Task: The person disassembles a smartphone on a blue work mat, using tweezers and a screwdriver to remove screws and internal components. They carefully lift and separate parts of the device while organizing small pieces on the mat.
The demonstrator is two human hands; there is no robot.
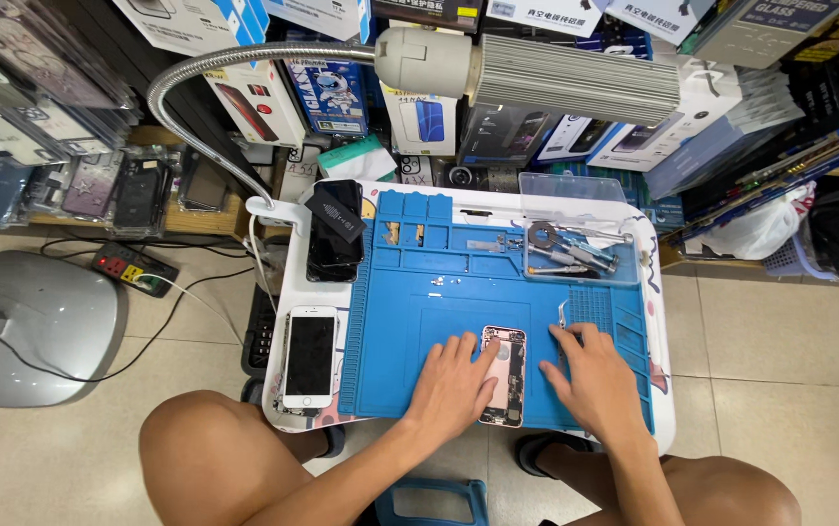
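Opened pink metal phone shell (504, 375) on my blue silicone mat (439, 292): left hand (453, 382) flat, fingers open, steadying; right hand (595, 375) gripping steel tweezers (563, 314). Innards look mostly stripped, reassembly all ahead I'd guess.

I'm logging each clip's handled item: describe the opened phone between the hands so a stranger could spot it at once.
Start at the small white table and its blue work mat. Near the mat's front edge, between the left hand and right hand, lies the opened phone shell. Unlike the white phone with its dark screen left of the mat, it is pinkish and shows its bare inside.
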